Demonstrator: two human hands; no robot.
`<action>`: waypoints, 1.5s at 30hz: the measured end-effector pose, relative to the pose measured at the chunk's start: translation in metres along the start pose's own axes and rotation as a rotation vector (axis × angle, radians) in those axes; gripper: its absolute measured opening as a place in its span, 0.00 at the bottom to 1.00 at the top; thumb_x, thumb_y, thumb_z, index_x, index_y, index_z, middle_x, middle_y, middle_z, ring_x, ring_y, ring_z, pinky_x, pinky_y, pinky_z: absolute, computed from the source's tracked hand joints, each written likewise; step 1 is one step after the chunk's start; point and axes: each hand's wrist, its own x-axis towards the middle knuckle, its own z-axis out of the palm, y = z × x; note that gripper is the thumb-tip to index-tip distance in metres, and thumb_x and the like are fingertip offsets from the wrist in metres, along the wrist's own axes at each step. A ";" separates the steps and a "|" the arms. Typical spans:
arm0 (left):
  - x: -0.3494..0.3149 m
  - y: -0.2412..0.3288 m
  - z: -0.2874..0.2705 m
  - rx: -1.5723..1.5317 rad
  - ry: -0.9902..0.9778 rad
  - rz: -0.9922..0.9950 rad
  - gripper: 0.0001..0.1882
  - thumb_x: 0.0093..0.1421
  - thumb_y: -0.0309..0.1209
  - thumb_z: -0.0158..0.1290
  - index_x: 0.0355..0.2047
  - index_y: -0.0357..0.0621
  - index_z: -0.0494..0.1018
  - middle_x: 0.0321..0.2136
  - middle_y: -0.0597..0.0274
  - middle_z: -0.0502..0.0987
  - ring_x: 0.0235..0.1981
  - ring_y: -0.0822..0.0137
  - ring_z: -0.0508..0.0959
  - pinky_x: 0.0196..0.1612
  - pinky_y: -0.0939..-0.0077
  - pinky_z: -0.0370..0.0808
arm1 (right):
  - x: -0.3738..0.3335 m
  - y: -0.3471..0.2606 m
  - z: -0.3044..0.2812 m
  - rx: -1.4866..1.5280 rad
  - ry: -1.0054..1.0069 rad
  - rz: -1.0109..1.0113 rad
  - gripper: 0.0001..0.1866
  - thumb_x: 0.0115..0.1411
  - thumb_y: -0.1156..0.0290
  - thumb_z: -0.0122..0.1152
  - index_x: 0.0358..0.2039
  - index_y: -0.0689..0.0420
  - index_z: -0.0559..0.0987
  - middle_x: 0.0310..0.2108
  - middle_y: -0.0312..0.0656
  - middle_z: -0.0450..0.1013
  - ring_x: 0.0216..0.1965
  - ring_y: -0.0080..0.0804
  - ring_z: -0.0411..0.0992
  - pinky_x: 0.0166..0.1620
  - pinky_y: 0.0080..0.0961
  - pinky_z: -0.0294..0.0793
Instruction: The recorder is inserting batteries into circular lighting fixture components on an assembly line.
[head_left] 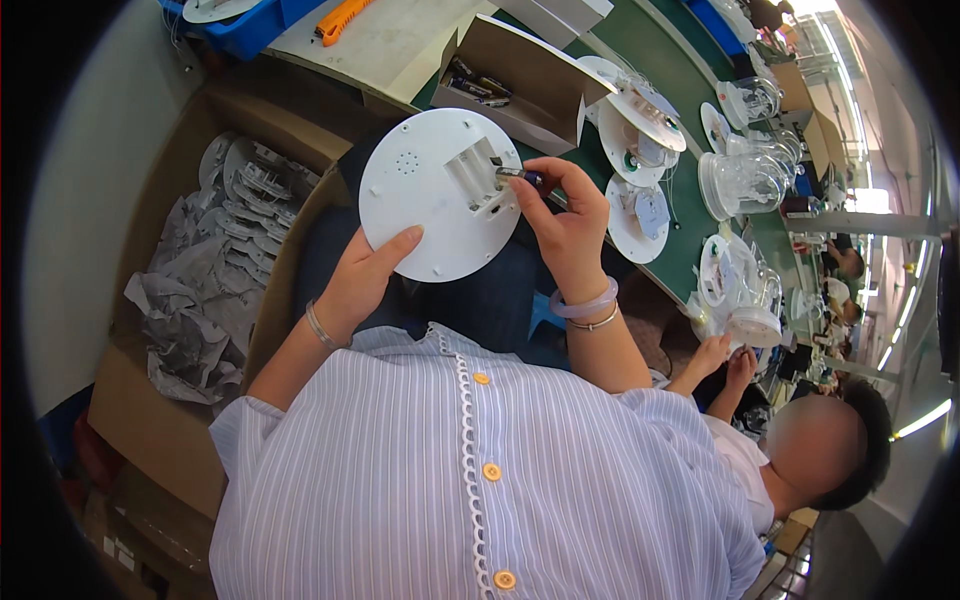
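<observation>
A round white plastic base [415, 205] is held up in front of me, its underside with a battery compartment [474, 178] facing me. My left hand [372, 265] grips its lower left edge, thumb on the face. At the compartment's right side, my right hand [565, 205] pinches a dark battery [528, 177] between thumb and fingers. One end of the battery reaches over the compartment; whether it is seated there I cannot tell. Beyond the base, a cardboard box [545, 75] on the table holds several loose batteries [478, 85].
To the left stands a large carton [125, 355] with stacked white discs [255, 200] and crumpled paper [195, 300]. An orange cutter [343, 20] lies on the table. More white bases [637, 218] and clear domes [740, 185] line the green bench. A co-worker's hands [725, 365] work at right.
</observation>
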 end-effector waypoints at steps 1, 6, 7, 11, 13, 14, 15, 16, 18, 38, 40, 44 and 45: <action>-0.001 0.000 0.001 0.034 -0.023 0.023 0.21 0.60 0.29 0.47 0.53 0.36 0.60 0.47 0.57 0.69 0.47 0.69 0.70 0.50 0.77 0.67 | 0.002 -0.001 0.000 -0.011 0.006 0.002 0.09 0.48 0.76 0.63 0.31 0.63 0.76 0.24 0.35 0.70 0.27 0.19 0.66 0.32 0.14 0.66; -0.007 0.002 0.009 0.132 -0.072 0.031 0.21 0.59 0.30 0.48 0.52 0.36 0.61 0.46 0.58 0.69 0.47 0.71 0.69 0.50 0.78 0.66 | 0.011 -0.009 -0.001 -0.212 -0.175 -0.135 0.09 0.46 0.75 0.64 0.30 0.61 0.77 0.22 0.38 0.70 0.24 0.24 0.68 0.28 0.17 0.67; -0.008 0.002 0.009 0.126 -0.068 0.023 0.21 0.59 0.30 0.49 0.52 0.36 0.61 0.47 0.58 0.69 0.47 0.71 0.69 0.50 0.78 0.66 | 0.013 -0.010 -0.001 -0.241 -0.210 -0.161 0.09 0.45 0.75 0.64 0.29 0.61 0.78 0.22 0.39 0.70 0.24 0.25 0.68 0.27 0.18 0.67; -0.010 0.003 0.009 0.148 -0.054 -0.004 0.22 0.59 0.31 0.49 0.52 0.36 0.60 0.47 0.57 0.69 0.47 0.71 0.69 0.50 0.78 0.66 | 0.017 -0.013 0.001 -0.379 -0.256 -0.141 0.09 0.46 0.73 0.63 0.29 0.61 0.77 0.21 0.40 0.69 0.23 0.27 0.67 0.27 0.20 0.67; -0.010 0.003 0.009 0.163 -0.056 0.003 0.22 0.59 0.31 0.49 0.52 0.36 0.60 0.47 0.57 0.69 0.47 0.70 0.69 0.50 0.78 0.66 | 0.017 -0.014 0.001 -0.403 -0.312 -0.071 0.09 0.47 0.72 0.63 0.30 0.60 0.77 0.20 0.40 0.68 0.23 0.27 0.67 0.27 0.21 0.68; -0.010 0.002 0.009 0.156 -0.057 0.015 0.22 0.59 0.31 0.49 0.52 0.36 0.60 0.47 0.57 0.69 0.47 0.70 0.69 0.50 0.78 0.65 | 0.017 -0.014 0.001 -0.361 -0.310 -0.033 0.11 0.47 0.71 0.63 0.32 0.60 0.76 0.21 0.40 0.68 0.23 0.27 0.67 0.28 0.20 0.67; -0.010 0.001 0.008 0.148 -0.058 0.027 0.22 0.59 0.31 0.49 0.52 0.36 0.60 0.47 0.57 0.69 0.47 0.70 0.69 0.50 0.78 0.65 | 0.016 -0.014 0.000 -0.332 -0.310 0.036 0.13 0.47 0.71 0.63 0.33 0.60 0.75 0.21 0.40 0.68 0.24 0.27 0.66 0.28 0.20 0.67; -0.010 0.001 0.007 0.135 -0.063 0.017 0.22 0.60 0.31 0.49 0.52 0.36 0.60 0.47 0.57 0.69 0.47 0.70 0.69 0.50 0.78 0.65 | 0.015 -0.014 0.000 -0.290 -0.318 0.069 0.14 0.47 0.71 0.63 0.35 0.60 0.75 0.22 0.39 0.68 0.25 0.26 0.66 0.29 0.20 0.67; -0.010 0.002 0.004 0.099 -0.066 0.004 0.22 0.60 0.30 0.48 0.52 0.36 0.60 0.47 0.57 0.69 0.48 0.70 0.69 0.51 0.78 0.65 | 0.015 -0.013 0.000 -0.345 -0.190 -0.018 0.17 0.48 0.70 0.63 0.37 0.62 0.72 0.23 0.38 0.68 0.27 0.25 0.66 0.31 0.18 0.66; -0.014 0.009 0.003 0.080 -0.059 0.062 0.21 0.61 0.32 0.47 0.52 0.34 0.60 0.46 0.56 0.69 0.47 0.71 0.69 0.49 0.79 0.66 | 0.019 0.004 0.013 0.541 -0.218 0.368 0.12 0.51 0.70 0.63 0.30 0.59 0.69 0.25 0.33 0.69 0.26 0.15 0.64 0.29 0.13 0.65; -0.010 0.009 0.000 0.026 -0.036 0.071 0.21 0.61 0.32 0.47 0.52 0.34 0.60 0.46 0.57 0.70 0.46 0.71 0.70 0.49 0.80 0.67 | 0.027 0.008 0.014 0.437 -0.263 0.338 0.11 0.51 0.70 0.62 0.32 0.60 0.70 0.25 0.33 0.68 0.26 0.15 0.64 0.29 0.14 0.65; -0.001 0.009 -0.011 -0.075 0.020 0.085 0.21 0.61 0.32 0.47 0.52 0.34 0.61 0.45 0.58 0.70 0.44 0.73 0.71 0.46 0.82 0.68 | 0.069 0.028 0.022 0.066 -0.028 -0.036 0.10 0.51 0.73 0.59 0.34 0.61 0.75 0.26 0.39 0.72 0.24 0.24 0.67 0.31 0.20 0.68; -0.001 0.009 -0.014 -0.079 0.031 0.098 0.21 0.61 0.31 0.47 0.52 0.35 0.61 0.44 0.58 0.70 0.43 0.73 0.71 0.45 0.83 0.68 | 0.085 0.035 0.020 -0.135 -0.086 -0.080 0.08 0.50 0.74 0.56 0.31 0.59 0.77 0.29 0.45 0.74 0.29 0.36 0.72 0.34 0.27 0.71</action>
